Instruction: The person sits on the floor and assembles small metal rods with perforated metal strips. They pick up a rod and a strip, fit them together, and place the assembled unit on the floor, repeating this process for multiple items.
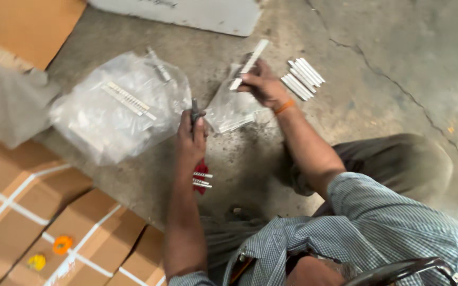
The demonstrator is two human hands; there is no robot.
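Note:
My left hand [191, 142] is closed around a tool with a dark tip [194, 110] and red handles [201, 180] that stick out below the fist. My right hand [261, 82] holds a long white strip [249, 64], tilted up to the right, and pinches the top of a small clear plastic bag [232, 110]. The tool's tip touches the left edge of that bag. A pile of several similar white strips [303, 78] lies on the concrete floor just right of my right hand.
A large crumpled clear plastic bag [117, 108] with a white comb-like strip [128, 99] lies at the left. Taped cardboard boxes [43, 212] fill the lower left. A white panel [197, 13] lies at the top, brown cardboard [27, 26] top left.

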